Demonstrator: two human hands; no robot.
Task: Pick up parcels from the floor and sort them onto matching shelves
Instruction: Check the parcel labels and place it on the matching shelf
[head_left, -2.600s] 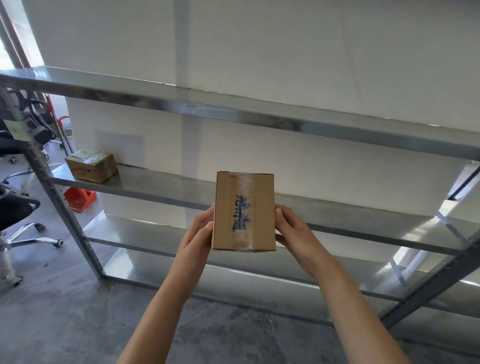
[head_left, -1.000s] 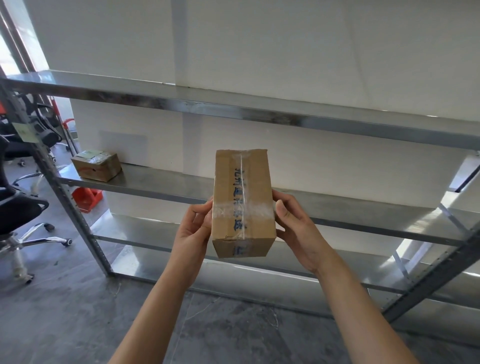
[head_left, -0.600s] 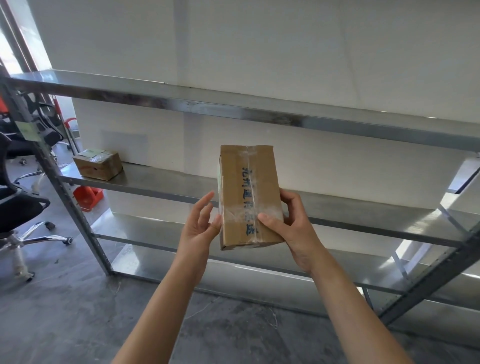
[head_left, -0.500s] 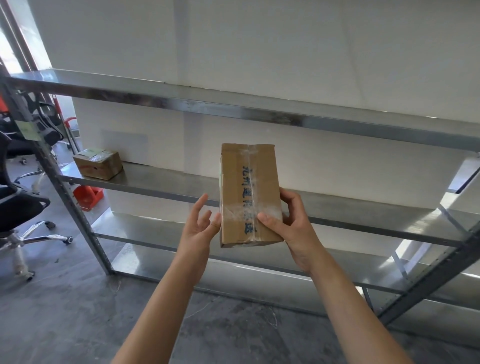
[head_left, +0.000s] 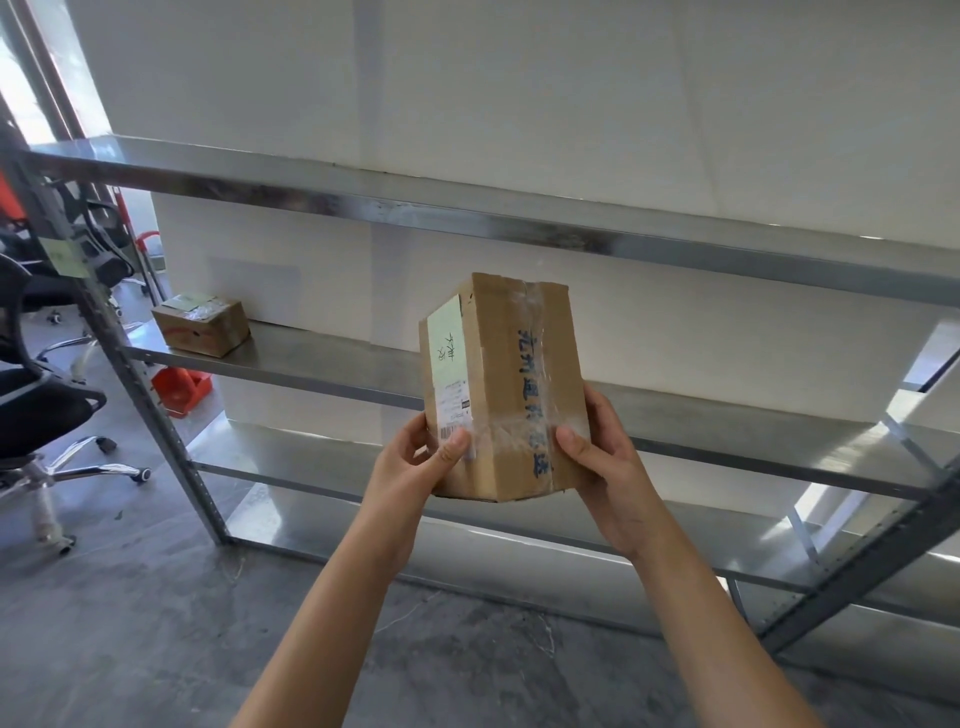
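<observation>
I hold a brown cardboard parcel (head_left: 511, 384) upright in front of a metal shelf rack (head_left: 519, 223). Clear tape and blue printed characters run down its right face, and a pale green label with handwriting and a barcode covers its left face. My left hand (head_left: 415, 462) grips the lower left side, thumb on the label. My right hand (head_left: 597, 457) grips the lower right side, thumb on the tape. A second, smaller taped parcel (head_left: 200, 325) sits at the left end of the middle shelf (head_left: 322, 364).
The rack has a top shelf, a middle shelf and lower shelves (head_left: 675, 530) against a white wall. Black office chairs (head_left: 36, 410) stand on the grey floor at the left. A red crate (head_left: 182, 387) lies behind the rack's left post (head_left: 130, 374).
The parcel has turned about its upright axis, so the labelled face now shows at the left. My left hand, loose half a second ago, now grips it again.
</observation>
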